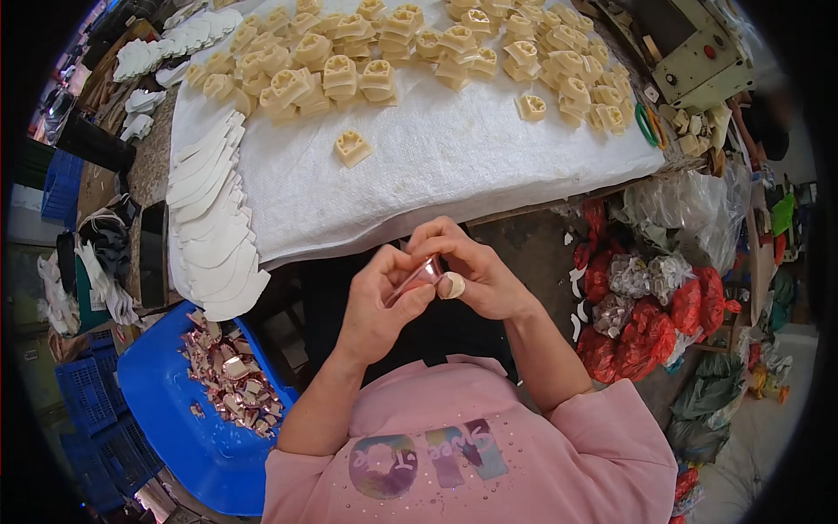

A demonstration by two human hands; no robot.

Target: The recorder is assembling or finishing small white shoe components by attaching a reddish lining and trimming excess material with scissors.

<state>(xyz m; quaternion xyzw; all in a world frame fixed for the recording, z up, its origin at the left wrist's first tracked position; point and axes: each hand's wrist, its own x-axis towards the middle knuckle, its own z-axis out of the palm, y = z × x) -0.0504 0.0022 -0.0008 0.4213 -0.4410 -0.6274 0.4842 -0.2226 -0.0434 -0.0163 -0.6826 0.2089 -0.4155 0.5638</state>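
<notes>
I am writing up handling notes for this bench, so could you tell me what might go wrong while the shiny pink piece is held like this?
1. The shiny pink piece is pinched only at the fingertips of the left hand and right hand, over the lap; it could slip and fall.
2. The blue tub of similar pieces sits low at the left, so a dropped piece might miss it.
3. The taped right thumb may grip less surely.
</notes>
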